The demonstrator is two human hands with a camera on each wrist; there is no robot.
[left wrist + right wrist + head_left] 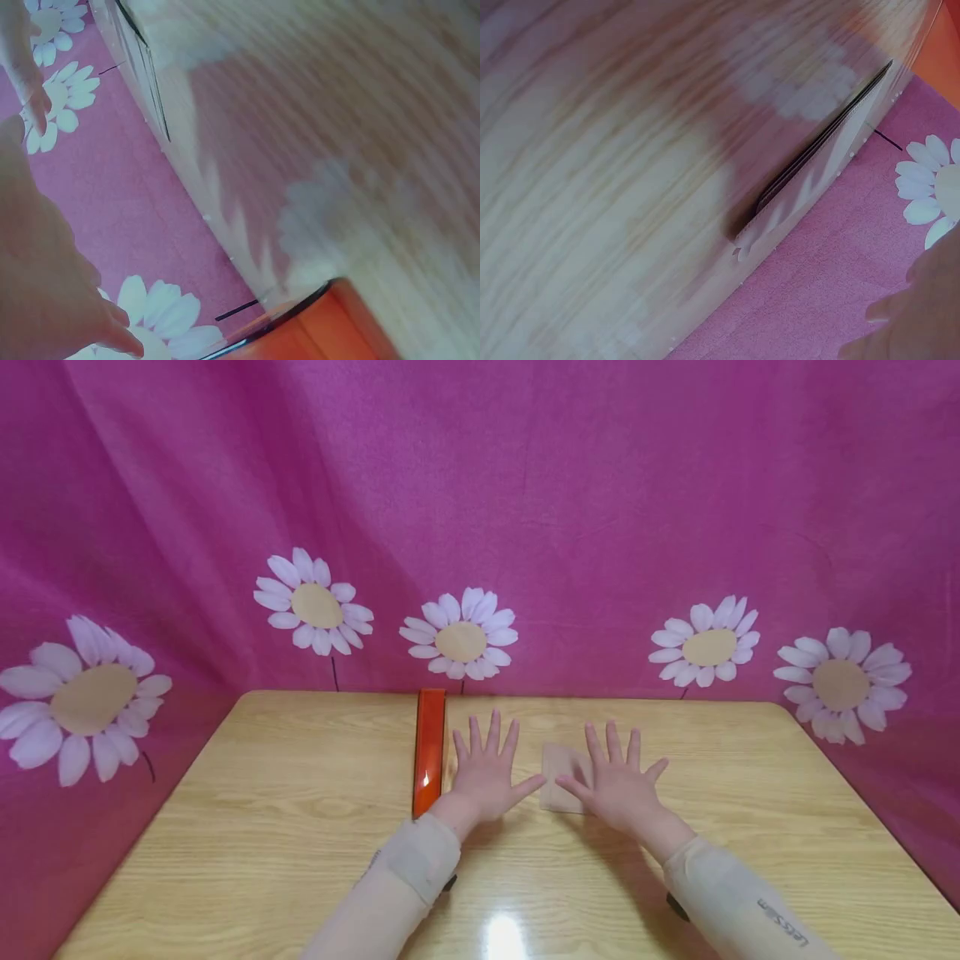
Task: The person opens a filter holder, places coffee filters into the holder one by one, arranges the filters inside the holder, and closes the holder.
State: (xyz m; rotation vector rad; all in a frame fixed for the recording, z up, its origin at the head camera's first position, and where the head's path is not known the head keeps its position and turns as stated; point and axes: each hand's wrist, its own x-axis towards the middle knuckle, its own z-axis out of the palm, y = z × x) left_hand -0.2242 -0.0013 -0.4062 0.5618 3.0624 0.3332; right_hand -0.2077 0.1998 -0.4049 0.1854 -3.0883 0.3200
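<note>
My left hand (486, 777) hovers over the table with its fingers spread, just right of a long, glossy orange strip-shaped object (430, 743) with dark edges. My right hand (621, 783) is likewise spread above the table and holds nothing. It overlaps the right part of a thin, flat, pale beige rectangle (557, 777) lying on the wood. In the left wrist view the orange object (326, 330) shows at the bottom, beside the left hand (45, 277). In the right wrist view the flat rectangle (821, 161) appears edge-on with dark, layered edges, and the right hand (915, 307) is at lower right.
The light wood table (247, 810) has a glossy top that reflects a bright light near its front. A magenta curtain (570, 510) with large white daisies hangs behind the table and along its sides. Both forearms wear pale sleeves (720, 885).
</note>
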